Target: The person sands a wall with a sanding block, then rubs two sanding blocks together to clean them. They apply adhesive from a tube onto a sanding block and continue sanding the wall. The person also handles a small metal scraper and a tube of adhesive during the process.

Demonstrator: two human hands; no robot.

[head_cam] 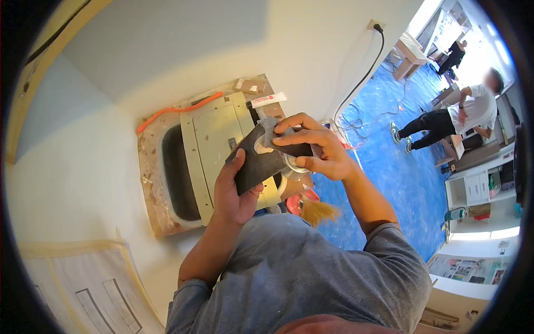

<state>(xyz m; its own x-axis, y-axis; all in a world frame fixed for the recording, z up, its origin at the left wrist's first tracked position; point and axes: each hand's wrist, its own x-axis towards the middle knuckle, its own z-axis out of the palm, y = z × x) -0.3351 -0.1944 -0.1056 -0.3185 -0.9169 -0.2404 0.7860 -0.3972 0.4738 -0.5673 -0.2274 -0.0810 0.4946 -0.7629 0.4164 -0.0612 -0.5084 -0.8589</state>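
Observation:
My left hand (233, 192) grips the near left edge of a dark flat board (260, 169), thumb on top. On the board lies a dollop of cream-coloured paste (263, 145), probably filler. In my right hand (319, 146) is a thin grey spreader-like piece (270, 127), pinched by the fingertips beside the paste; its exact kind is hard to tell. A round metal-rimmed can or lid (295, 163) shows under the right thumb, partly hidden by the hand. Below both hands is a cream-coloured panel (215, 137) with screw holes.
Around the panel are a dark basin-like recess (178, 171), an orange hose (179, 110) and a white tube (267, 100) with writing. A straw broom (319, 213) lies by a red dustpan (295, 202). A black cable (358, 89) hangs to blue floor sheeting (354, 196). A person (471, 110) stands right.

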